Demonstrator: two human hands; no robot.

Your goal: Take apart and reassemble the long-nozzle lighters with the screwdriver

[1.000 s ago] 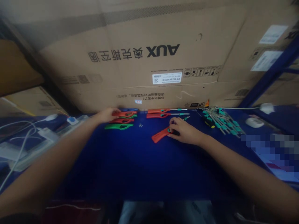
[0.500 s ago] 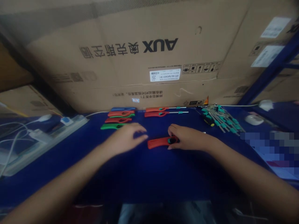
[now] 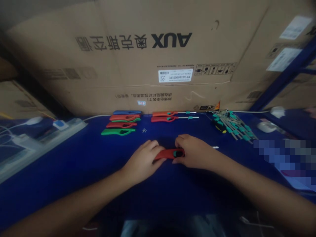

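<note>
A red lighter handle (image 3: pixel 170 153) with a green button lies on the blue table (image 3: pixel 74 164) between my hands. My left hand (image 3: pixel 142 161) grips its left end with curled fingers. My right hand (image 3: pixel 194 152) is closed over its right end, where a thin metal rod tip (image 3: pixel 215 147) sticks out past the hand. Behind, at the table's far edge, lie a stack of red, green and blue handles (image 3: pixel 120 122) and two red lighters with metal rods (image 3: pixel 172 116).
A pile of metal rods with green caps (image 3: pixel 232 125) lies at the far right. A white power strip with cables (image 3: pixel 37 135) runs along the left. A large cardboard box (image 3: pixel 158 56) stands behind the table. A white object (image 3: pixel 265 126) sits at right.
My left hand left the stack of handles at the back and came to the red handle, gripping its left end. My right hand drew the handle nearer and turned it level.
</note>
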